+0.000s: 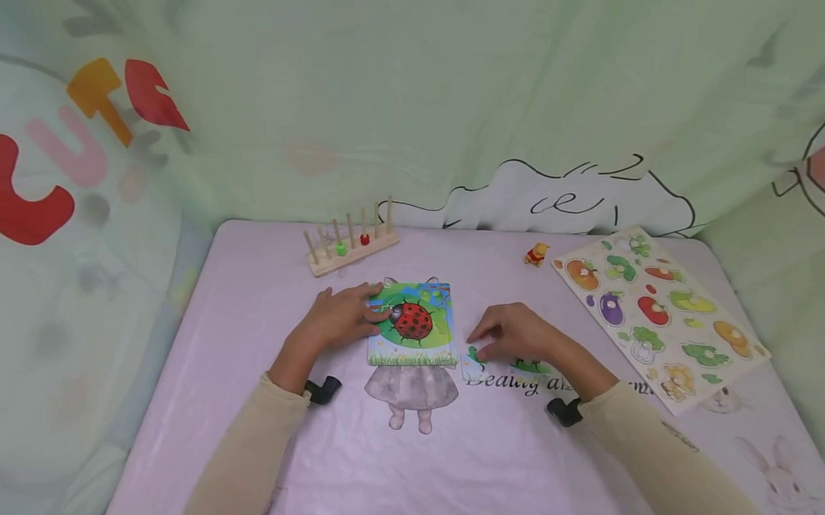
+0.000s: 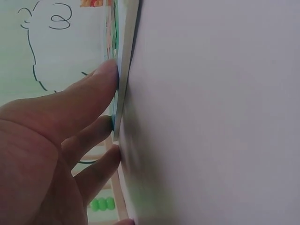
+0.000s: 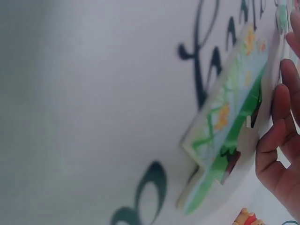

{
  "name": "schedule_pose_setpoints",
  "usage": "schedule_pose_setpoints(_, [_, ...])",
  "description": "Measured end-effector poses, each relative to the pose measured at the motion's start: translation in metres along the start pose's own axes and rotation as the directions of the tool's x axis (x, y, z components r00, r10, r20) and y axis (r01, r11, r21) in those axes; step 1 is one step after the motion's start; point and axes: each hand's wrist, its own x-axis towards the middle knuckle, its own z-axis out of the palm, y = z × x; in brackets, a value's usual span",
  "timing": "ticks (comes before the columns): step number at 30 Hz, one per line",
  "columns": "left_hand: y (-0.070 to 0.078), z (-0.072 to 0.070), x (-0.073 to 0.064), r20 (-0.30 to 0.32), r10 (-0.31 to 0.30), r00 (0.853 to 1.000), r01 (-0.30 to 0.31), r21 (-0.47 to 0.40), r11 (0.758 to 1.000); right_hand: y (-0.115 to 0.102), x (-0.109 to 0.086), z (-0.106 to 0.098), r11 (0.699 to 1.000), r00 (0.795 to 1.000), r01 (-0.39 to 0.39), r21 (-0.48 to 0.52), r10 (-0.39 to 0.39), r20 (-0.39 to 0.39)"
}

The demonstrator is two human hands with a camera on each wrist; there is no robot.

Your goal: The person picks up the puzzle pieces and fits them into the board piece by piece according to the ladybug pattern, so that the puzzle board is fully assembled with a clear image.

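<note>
A square ladybug puzzle (image 1: 410, 326) lies on the table. My left hand (image 1: 342, 316) rests at its upper left, the thumb and a fingertip touching its top; in the left wrist view the left hand (image 2: 56, 131) has other fingers down by the edge of the board (image 2: 123, 61). To the right, my right hand (image 1: 515, 333) has thumb and index finger at a small green-and-white puzzle piece (image 1: 473, 367), pinching it at the table. Below the right hand (image 3: 283, 136) lies a larger loose puzzle piece (image 3: 225, 126) with green, grass and flowers.
A wooden peg stand (image 1: 354, 254) with green and red beads stands at the back left. Near the back is a small yellow bear figure (image 1: 536, 254). A vegetable puzzle board (image 1: 632, 299) lies at the right. A printed cloth (image 1: 487, 472) covers the table.
</note>
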Motion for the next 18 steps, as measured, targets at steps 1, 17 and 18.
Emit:
schedule_pose_setpoints(1, [-0.0002, 0.0002, -0.0005, -0.003, 0.000, 1.000, 0.000, 0.000, 1.000, 0.0006, -0.0005, 0.0007, 1.000, 1.000, 0.008, 0.003, -0.008, 0.003])
schedule_pose_setpoints(17, [-0.0008, 0.0018, -0.0002, -0.011, 0.000, 1.000, 0.000, -0.015, 1.000, 0.0070, -0.0012, 0.0065, 0.995, 0.995, 0.104, 0.001, -0.104, -0.002])
schedule_pose_setpoints(18, [-0.0008, 0.0018, -0.0004, -0.011, 0.001, 1.000, -0.001, -0.016, 1.000, 0.0074, -0.0012, 0.0067, 0.995, 0.995, 0.101, 0.001, -0.101, 0.000])
